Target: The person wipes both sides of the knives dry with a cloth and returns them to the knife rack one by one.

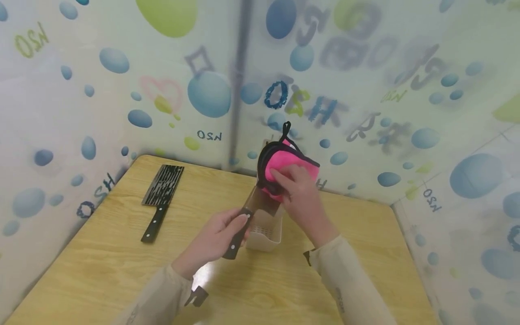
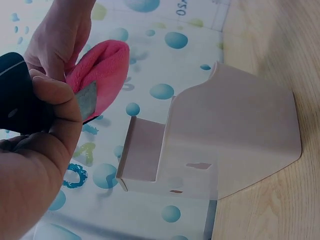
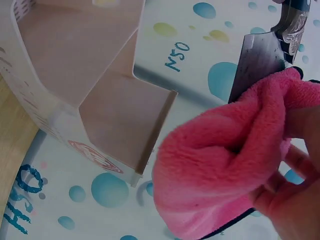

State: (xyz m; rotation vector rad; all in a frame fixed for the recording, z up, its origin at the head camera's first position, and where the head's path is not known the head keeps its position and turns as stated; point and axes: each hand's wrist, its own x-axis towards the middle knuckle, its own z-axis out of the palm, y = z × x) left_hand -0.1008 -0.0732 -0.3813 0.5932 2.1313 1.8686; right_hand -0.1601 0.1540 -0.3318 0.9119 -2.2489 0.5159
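Observation:
My left hand (image 1: 217, 234) grips the black riveted handle (image 1: 236, 241) of a kitchen knife, held up over the table. Its broad metal blade (image 3: 256, 62) shows in the right wrist view, partly hidden by a pink cloth (image 1: 281, 159) with black trim and a hanging loop. My right hand (image 1: 304, 198) holds this cloth folded against the blade, fingers pressed into it. The cloth's plush surface shows in the right wrist view. Behind and below the hands stands a pale plastic holder (image 2: 235, 125), partly hidden by the knife in the head view.
A cleaver (image 1: 163, 185) with a dark streaked blade and black handle lies on the left of the wooden table (image 1: 260, 293). Patterned walls (image 1: 211, 40) with blue and green dots rise along the table's back and sides.

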